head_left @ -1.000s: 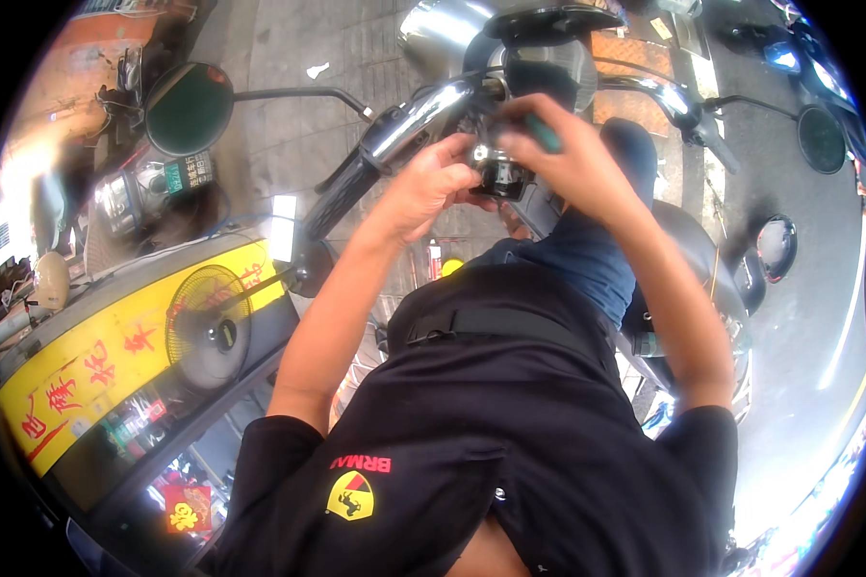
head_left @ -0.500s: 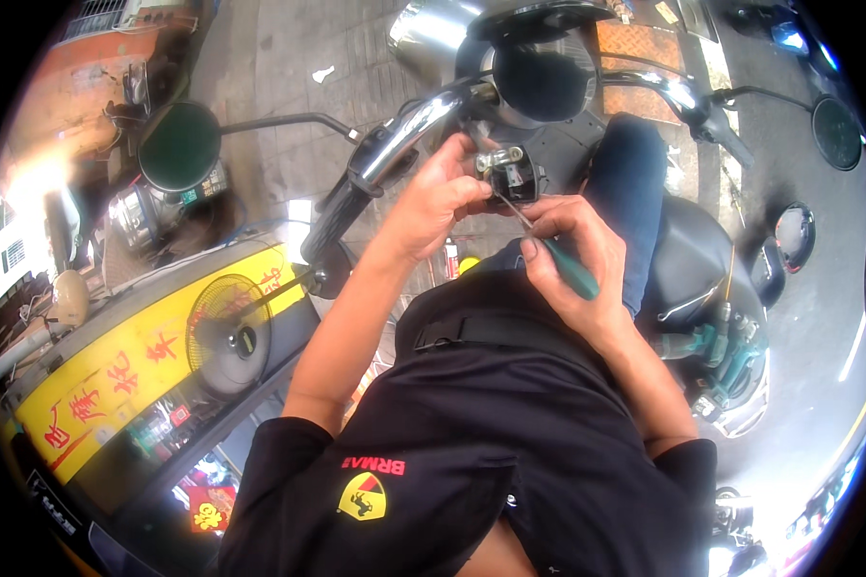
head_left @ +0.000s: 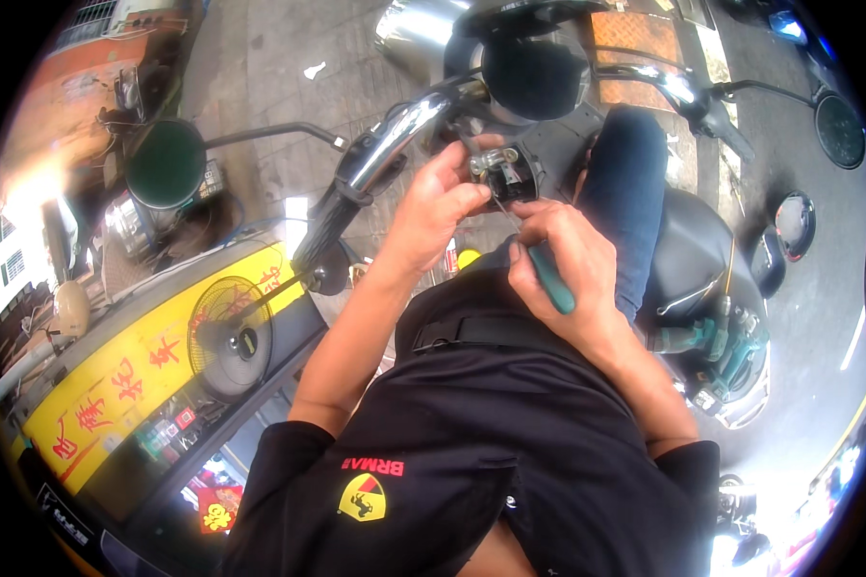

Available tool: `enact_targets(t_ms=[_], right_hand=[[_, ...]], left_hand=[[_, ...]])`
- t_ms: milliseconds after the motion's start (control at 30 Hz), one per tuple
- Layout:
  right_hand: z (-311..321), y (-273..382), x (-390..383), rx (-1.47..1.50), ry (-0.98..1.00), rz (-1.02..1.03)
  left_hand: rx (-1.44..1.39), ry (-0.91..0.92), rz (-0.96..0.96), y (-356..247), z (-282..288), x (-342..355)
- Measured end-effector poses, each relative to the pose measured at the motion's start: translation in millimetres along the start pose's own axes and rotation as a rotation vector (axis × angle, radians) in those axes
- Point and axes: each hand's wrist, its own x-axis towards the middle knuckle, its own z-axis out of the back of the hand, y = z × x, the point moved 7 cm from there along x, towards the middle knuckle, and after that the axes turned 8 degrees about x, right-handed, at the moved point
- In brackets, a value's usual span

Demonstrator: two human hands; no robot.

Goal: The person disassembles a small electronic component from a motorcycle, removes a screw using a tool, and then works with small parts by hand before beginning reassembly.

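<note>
In front of my waist, my left hand [head_left: 431, 213] grips a small black housing [head_left: 520, 188] with a silver metal fitting along its upper side. Its open face shows metal parts inside, too small to name. My right hand [head_left: 582, 269] is closed round the green handle of a screwdriver [head_left: 552, 279]. The thin shaft slants up and left to the lower edge of the housing, near my left fingertips; whether the tip sits in a screw or slot I cannot tell. Just beyond is a motorcycle's chrome handlebar [head_left: 383, 149].
A black handlebar grip [head_left: 325, 229] and round mirror [head_left: 166, 163] extend left; another mirror [head_left: 839, 130] is far right. Teal power tools [head_left: 736, 348] lie by the black seat [head_left: 688, 240]. A fan [head_left: 229, 338] stands before a yellow sign [head_left: 111, 412] at left.
My right hand has shifted slightly left, and the screwdriver handle has swung left and now stands steeper. My left hand still holds the housing, whose open face shows a little more.
</note>
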Motion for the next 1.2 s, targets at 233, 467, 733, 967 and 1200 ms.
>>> enact_targets(t_ms=[233,467,733,967,1200], right_hand=[[1.5,-6.3,0.1,0.063,-0.007,-0.072],[5.9,-10.8,2.6,0.091,-0.004,-0.041],[2.0,-7.1,1.5,0.018,-0.011,-0.001],[1.2,-6.0,1.5,0.005,-0.055,0.012],[-4.3,-3.3,0.2,-0.094,-0.075,0.029]], left_hand=[[-0.003,-0.03,0.017,3.6,0.6,1.0],[-0.015,-0.051,0.015,3.0,-1.8,2.1],[-0.087,-0.053,0.033,0.7,-4.8,-0.7],[-0.127,-0.039,0.008,4.8,-3.0,0.4],[-0.158,-0.04,-0.062,8.6,-7.2,1.1]])
